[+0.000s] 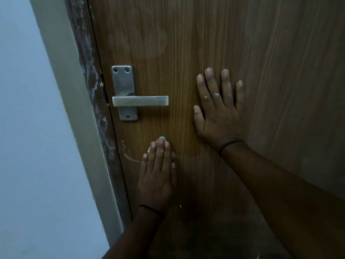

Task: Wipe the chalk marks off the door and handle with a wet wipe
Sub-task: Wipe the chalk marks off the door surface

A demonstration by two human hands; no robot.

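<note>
Wiping step: left hand [156, 172] presses a pale green wet wipe [162, 138] flat against the door [186, 43], below the handle [140, 101] and near the latch edge.
Left grip: fingers straight and close together, laid over the wipe; only its tip shows past the fingertips and a bit at the side, so it is pressed, not pinched.
Right grip: right hand [220, 107] spread wide, palm flat on the wood to the right of the handle, holding nothing; pale smears sit on its knuckles.
Wet wipe location: under the left fingers, touching the door, just right of a curved white chalk mark [128, 156].
Done so far: the panel around and above the handle shows no clear chalk lines, only faint hazy patches, which look like wiped areas.
Left to do: the curved mark beside the left hand remains; small pale flecks [178, 207] lie lower down near the left wrist.
Handle: the lever and plate look clean, though the dim light makes fine residue hard to judge.
Door frame [93, 86]: heavily streaked with white, whether chalk or worn paint I cannot tell.
</note>
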